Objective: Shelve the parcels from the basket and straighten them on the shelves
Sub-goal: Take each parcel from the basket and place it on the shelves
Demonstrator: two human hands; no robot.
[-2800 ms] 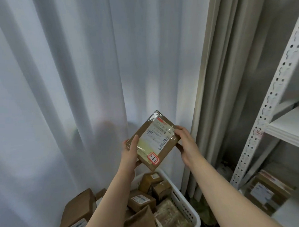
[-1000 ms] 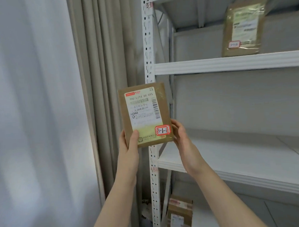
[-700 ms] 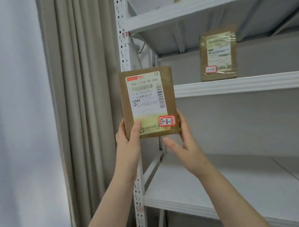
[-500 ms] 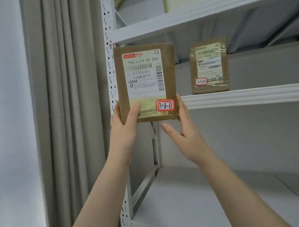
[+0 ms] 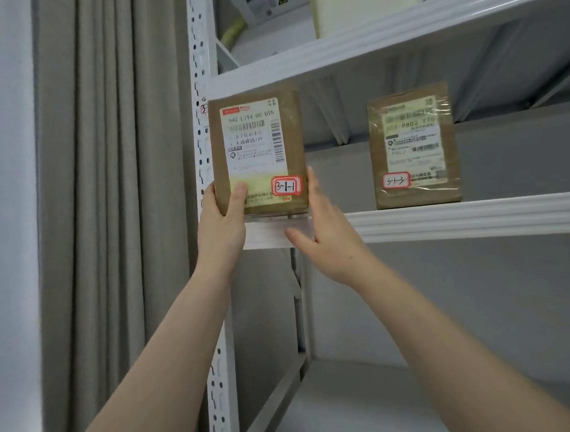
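The parcel (image 5: 258,151) I hold is brown, its label (image 5: 256,142) white fading to pale yellow with black print and barcodes, its sticker (image 5: 286,185) white with a red border. At three o'clock the second parcel (image 5: 413,148) wears the same colours. Shelf (image 5: 457,218) white; curtain (image 5: 112,190) at nine o'clock plain grey-beige.

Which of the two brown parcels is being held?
The parcel tagged 3-1-1, on the left: the left hand grips it. The 3-1-3 parcel stands untouched.

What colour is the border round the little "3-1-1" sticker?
Red, on a white sticker, seen clearly in the head view.
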